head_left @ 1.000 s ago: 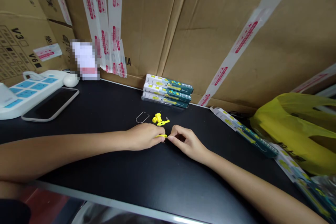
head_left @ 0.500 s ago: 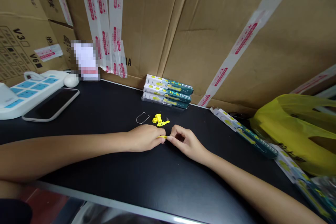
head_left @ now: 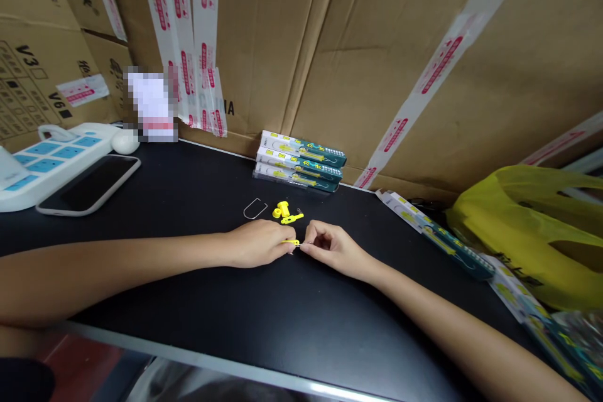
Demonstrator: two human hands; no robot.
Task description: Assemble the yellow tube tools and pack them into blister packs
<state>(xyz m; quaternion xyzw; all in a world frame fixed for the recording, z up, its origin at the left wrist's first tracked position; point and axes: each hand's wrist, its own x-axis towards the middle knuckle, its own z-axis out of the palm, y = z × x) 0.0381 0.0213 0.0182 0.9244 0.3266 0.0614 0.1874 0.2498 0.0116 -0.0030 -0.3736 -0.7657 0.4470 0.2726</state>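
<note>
My left hand (head_left: 257,245) is closed on a small yellow plastic piece (head_left: 294,242), whose holed tip pokes out past the fingertips. Facing it, my right hand (head_left: 334,251) pinches a thin metal wire (head_left: 300,244) that reaches to that tip. Whether the wire passes through the hole is too small to tell. Just beyond the hands lie a bent wire loop (head_left: 255,208), a yellow plug (head_left: 282,208), a small yellow cap (head_left: 276,213), a flat yellow part with a slot (head_left: 293,218) and a little spring (head_left: 299,211).
Several printed boxes (head_left: 299,163) are stacked against the cardboard wall (head_left: 264,44). More boxes (head_left: 438,235) lie at right by a yellow plastic bag (head_left: 518,232). A phone (head_left: 89,185) and a power strip (head_left: 61,154) occupy the left of the black table (head_left: 292,320).
The yellow piece's holed tip shows more clearly between my hands, with the wire visible at it. Both hands stay almost in place, and the whole view has shifted slightly.
</note>
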